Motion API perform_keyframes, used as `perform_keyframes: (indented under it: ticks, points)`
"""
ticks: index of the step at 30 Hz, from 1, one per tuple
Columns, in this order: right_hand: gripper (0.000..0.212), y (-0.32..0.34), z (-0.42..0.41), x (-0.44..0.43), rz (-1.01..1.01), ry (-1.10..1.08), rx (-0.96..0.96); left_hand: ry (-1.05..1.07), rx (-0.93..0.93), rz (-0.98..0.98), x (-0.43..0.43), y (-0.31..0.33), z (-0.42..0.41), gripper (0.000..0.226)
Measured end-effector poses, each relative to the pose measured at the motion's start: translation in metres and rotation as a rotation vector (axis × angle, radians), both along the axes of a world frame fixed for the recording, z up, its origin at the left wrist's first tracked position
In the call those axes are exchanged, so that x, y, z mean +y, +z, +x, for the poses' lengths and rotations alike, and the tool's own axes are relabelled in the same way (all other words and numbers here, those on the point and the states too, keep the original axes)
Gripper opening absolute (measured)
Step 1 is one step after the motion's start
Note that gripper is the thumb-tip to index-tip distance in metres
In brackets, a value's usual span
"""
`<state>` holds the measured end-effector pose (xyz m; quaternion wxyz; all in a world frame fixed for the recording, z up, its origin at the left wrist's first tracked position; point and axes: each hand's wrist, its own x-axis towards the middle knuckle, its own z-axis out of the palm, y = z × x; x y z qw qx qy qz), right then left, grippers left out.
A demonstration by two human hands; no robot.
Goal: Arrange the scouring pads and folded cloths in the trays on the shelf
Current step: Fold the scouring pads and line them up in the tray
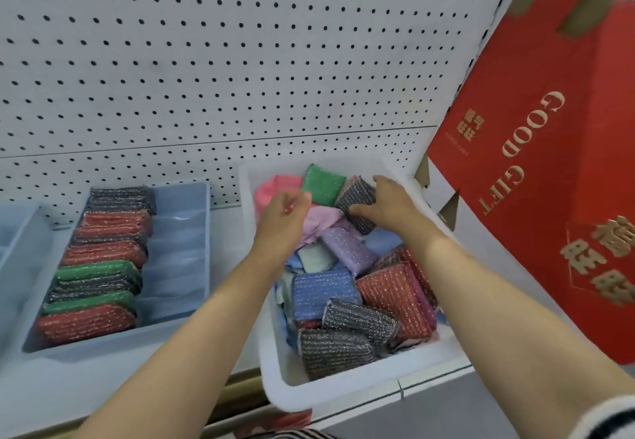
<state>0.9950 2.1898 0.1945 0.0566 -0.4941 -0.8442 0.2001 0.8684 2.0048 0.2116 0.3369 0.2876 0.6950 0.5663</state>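
A white bin on the shelf holds a jumble of glittery scouring pads and soft cloths. My right hand grips a grey pad at the bin's far end. My left hand pinches the edge of a green pad beside it, over a pink cloth. Purple, blue and red pads lie nearer me. To the left, a blue-grey tray holds a neat row of red, green and grey pads in its left half.
A red "GOOD GIFT" carton leans against the pegboard wall just right of the bin. Another blue-grey tray sits at the far left. The shelf's front edge runs below the bin.
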Motion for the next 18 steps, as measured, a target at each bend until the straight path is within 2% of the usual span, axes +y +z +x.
perform_keyframes:
  ticks: [3,7,10,12,14,16,17,18]
  points:
    - [0.086,-0.012,-0.011,0.014,-0.01,0.035,-0.087,0.028,-0.031,-0.005,0.002,-0.003,-0.002,0.017]
    - [0.076,-0.021,-0.022,0.022,0.105,0.126,-0.222,0.028,-0.075,-0.003,0.004,-0.001,0.0,0.031]
    - [0.068,-0.016,-0.022,0.024,0.158,0.154,-0.264,0.025,-0.091,-0.008,0.004,0.0,0.001,0.032]
    - [0.065,-0.005,-0.019,0.024,0.189,0.075,-0.106,0.025,-0.106,-0.005,0.004,0.0,0.001,0.031]
    - [0.064,0.017,-0.017,0.016,0.113,-0.02,0.231,0.025,-0.124,0.01,0.003,0.001,-0.001,0.034]
    - [0.065,0.043,-0.018,-0.002,-0.26,-0.038,0.606,0.005,-0.161,0.043,0.004,0.001,-0.003,0.048]
    - [0.068,0.052,-0.018,-0.013,-0.46,0.006,0.718,-0.008,-0.202,0.085,0.004,0.003,-0.003,0.055]
    - [0.071,0.058,-0.019,-0.024,-0.598,0.057,0.739,-0.01,-0.261,0.142,0.004,0.004,-0.003,0.061]
